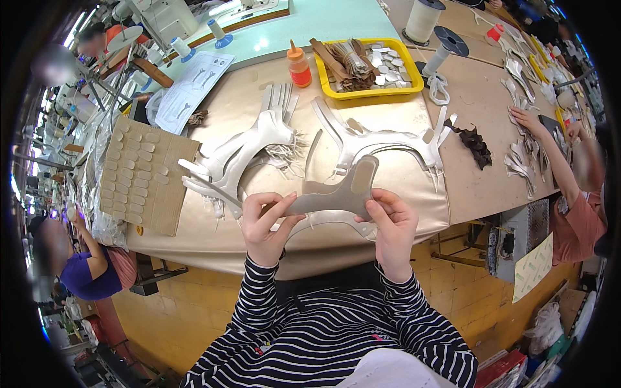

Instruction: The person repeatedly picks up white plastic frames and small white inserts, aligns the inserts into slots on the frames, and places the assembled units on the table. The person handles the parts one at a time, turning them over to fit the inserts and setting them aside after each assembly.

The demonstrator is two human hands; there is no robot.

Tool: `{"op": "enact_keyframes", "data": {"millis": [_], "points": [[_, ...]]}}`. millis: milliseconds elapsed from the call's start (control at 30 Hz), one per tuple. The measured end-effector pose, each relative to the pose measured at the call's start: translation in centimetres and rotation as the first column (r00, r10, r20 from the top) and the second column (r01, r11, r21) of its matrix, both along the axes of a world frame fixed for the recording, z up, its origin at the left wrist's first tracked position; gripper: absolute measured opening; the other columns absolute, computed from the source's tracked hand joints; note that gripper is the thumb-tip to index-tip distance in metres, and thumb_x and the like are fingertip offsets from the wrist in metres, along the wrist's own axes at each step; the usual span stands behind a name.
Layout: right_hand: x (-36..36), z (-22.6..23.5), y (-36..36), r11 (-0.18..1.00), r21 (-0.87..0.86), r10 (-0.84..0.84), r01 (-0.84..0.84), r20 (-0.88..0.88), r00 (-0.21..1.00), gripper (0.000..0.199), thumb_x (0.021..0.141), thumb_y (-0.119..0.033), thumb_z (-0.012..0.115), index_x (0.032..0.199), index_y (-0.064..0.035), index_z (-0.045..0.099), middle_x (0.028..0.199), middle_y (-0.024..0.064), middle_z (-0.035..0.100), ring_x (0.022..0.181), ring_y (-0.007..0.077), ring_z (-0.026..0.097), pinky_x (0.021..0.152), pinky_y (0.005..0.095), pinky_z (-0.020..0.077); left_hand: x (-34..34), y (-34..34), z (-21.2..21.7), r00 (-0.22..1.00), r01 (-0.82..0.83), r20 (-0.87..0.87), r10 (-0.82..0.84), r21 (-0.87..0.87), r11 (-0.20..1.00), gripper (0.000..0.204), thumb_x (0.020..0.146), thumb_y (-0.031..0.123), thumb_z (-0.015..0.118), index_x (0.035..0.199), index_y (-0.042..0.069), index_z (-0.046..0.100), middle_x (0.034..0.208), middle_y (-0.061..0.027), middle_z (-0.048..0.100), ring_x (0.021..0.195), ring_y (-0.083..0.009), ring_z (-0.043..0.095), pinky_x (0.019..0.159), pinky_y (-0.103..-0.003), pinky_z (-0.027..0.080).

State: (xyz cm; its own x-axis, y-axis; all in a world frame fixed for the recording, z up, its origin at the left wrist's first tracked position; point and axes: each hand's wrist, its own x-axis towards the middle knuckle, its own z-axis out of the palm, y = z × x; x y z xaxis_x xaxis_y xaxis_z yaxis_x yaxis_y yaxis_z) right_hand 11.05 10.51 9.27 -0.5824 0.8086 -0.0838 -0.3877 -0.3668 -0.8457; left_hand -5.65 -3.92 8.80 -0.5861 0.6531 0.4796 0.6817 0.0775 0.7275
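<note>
Between both hands, over the near edge of the table, I hold a taupe shoe-upper piece (330,200) with a lighter oval patch (365,173) at its raised tab. My left hand (265,223) pinches its left end between thumb and fingers. Closed on the right end is my right hand (392,223), thumb in front. Below and behind it lies another pale strap piece (326,218), partly hidden. Just beyond are a stack of silvery strap uppers (255,139) on the left and a second stack (385,145) on the right, with loose thread ends.
Cardboard with rows of oval pads (139,171) lies at left. Farther back stand an orange glue bottle (299,68) and a yellow tray (372,95) of strips and pads. A dark scrap (475,145) and thread spool (446,48) are at right. Co-workers sit on both sides.
</note>
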Motion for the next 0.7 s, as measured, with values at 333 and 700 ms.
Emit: {"op": "enact_keyframes", "data": {"millis": [333, 700], "points": [[1.0, -1.9, 0.5, 0.995, -0.060, -0.064, 0.081, 0.242, 0.968, 0.022, 0.100, -0.006, 0.062, 0.119, 0.0043, 0.065, 0.102, 0.0084, 0.073, 0.087, 0.0122, 0.069, 0.072, 0.0308, 0.0601, 0.0, -1.0, -2.2, 0.997, 0.007, 0.079, 0.003, -0.123, 0.992, 0.050, 0.065, 0.004, 0.087, 0.114, 0.006, 0.077, 0.097, -0.0070, 0.061, 0.090, -0.0247, 0.056, 0.077, -0.036, 0.049], [6.5, -1.7, 6.2, 0.879, -0.029, -0.476, 0.475, -0.048, 0.878, 0.026, 0.101, -0.009, 0.062, 0.125, 0.0022, 0.063, 0.109, 0.0082, 0.072, 0.088, 0.0137, 0.070, 0.069, 0.0265, 0.0581, 0.4, -3.6, -5.3, 0.993, 0.119, 0.059, -0.104, -0.403, 0.908, 0.041, 0.074, 0.009, 0.083, 0.114, 0.008, 0.076, 0.099, -0.0075, 0.063, 0.088, -0.0240, 0.060, 0.078, -0.036, 0.050]]}}
